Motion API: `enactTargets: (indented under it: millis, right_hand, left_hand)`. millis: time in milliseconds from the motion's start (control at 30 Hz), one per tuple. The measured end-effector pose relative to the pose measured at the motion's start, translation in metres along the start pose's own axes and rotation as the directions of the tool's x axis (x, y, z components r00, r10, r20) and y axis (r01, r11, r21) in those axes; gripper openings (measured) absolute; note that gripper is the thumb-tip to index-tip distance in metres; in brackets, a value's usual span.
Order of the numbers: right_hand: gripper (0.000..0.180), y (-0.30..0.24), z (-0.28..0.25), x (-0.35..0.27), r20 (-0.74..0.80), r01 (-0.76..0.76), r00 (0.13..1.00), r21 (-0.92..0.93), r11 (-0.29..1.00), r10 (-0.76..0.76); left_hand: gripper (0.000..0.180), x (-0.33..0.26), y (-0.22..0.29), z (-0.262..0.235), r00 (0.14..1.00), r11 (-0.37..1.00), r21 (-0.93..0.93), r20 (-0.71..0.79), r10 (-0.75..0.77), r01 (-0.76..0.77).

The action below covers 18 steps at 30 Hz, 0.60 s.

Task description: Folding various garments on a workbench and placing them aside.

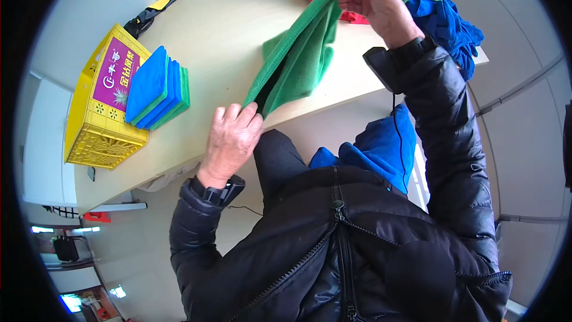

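A green cloth (307, 62) with a stitched edge is stretched slantwise between my two hands, over the front edge of the table. My left hand (231, 143) pinches its lower, nearer corner. Up and to the right, my right hand (378, 6) grips the opposite corner between thumb and fingers. The cloth hangs in a loose fold below the taut edge, with a dark gap inside the fold. To the left, a stack of folded blue and green cloths (156, 92) leans against a yellow crate (104, 137).
A heap of loose blue, green and red cloths (438, 21) lies at the far right of the pale table (220, 42). A black strap-like item (149, 18) rests behind the crate. Blue cloth (381, 143) drapes over my lap. A thin cable (395, 119) hangs from my right wrist.
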State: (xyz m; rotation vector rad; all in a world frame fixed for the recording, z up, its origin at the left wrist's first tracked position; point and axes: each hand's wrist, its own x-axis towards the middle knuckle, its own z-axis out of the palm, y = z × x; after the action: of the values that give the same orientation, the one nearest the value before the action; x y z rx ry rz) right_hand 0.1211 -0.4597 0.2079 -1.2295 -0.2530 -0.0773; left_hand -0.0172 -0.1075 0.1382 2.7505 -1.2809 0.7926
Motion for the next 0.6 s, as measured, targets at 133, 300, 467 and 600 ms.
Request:
enactTargets:
  millis: [133,300,467,600]
  right_hand:
    - [0.022,-0.017,-0.034,0.009,0.090,-0.034,0.996,0.140,0.990,0.022]
    - [0.011,-0.080,0.013,-0.024,-0.010,0.016,1.000,0.283,0.959,-0.014]
    - [0.015,-0.096,0.021,-0.017,0.042,0.067,0.996,0.132,0.989,-0.074]
    - [0.015,-0.078,0.024,-0.002,0.009,-0.038,0.999,0.117,0.992,0.037]
  left_hand:
    - [0.019,0.011,-0.017,-0.036,0.993,0.983,-0.182,-0.116,-0.023,0.001]
    - [0.017,0.022,-0.045,-0.101,0.913,0.896,-0.443,-0.349,-0.213,0.040]
    - [0.011,0.038,-0.072,-0.133,0.909,0.935,-0.349,-0.369,-0.193,0.057]
    - [0.009,0.049,-0.099,-0.123,0.919,0.930,-0.343,-0.307,-0.247,0.135]
